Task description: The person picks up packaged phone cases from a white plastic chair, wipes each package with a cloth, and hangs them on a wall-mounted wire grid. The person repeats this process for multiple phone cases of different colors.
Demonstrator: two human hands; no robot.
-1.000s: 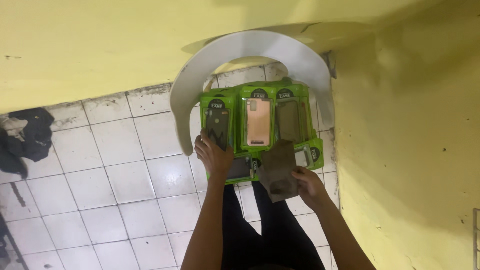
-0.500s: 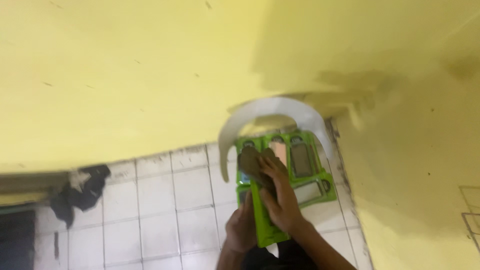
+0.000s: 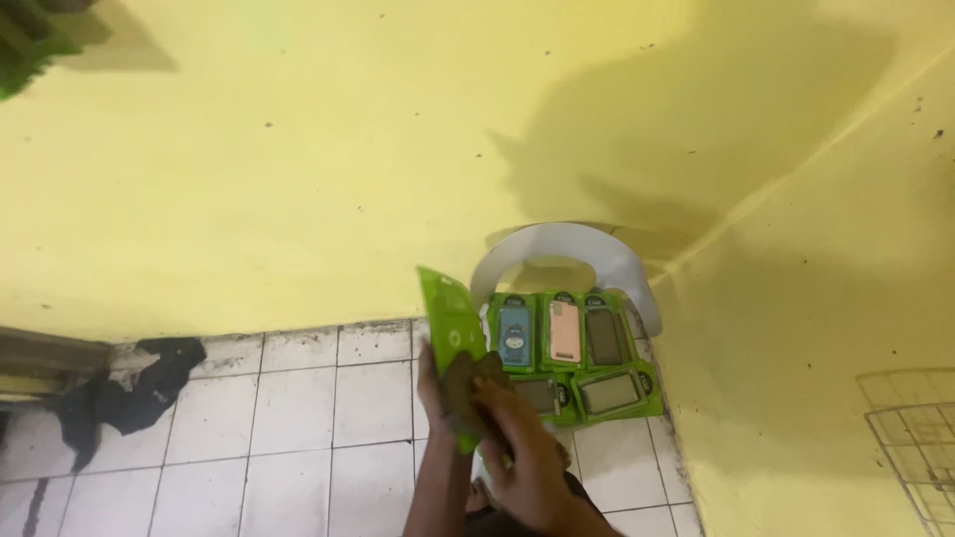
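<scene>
Far left on the white tiled floor (image 3: 298,418): dark crumpled cloth (image 3: 129,398) against the yellow wall (image 3: 298,179). Near centre, raised above the tiles: bright green phone-case package (image 3: 450,328), flat, tilted, its back turned up, a dark case (image 3: 468,398) pressed to its lower part. Left hand (image 3: 435,393) closed on the package's lower edge from behind; right hand (image 3: 517,443) laid over the dark case, fingers curled on it. Just right, on a white plastic chair (image 3: 567,249) in the corner: five more green packages (image 3: 577,353), three upright in a row with a blue, a pink and a dark case, two lying crosswise below. Far right: wire rack (image 3: 910,438) on the side wall.
</scene>
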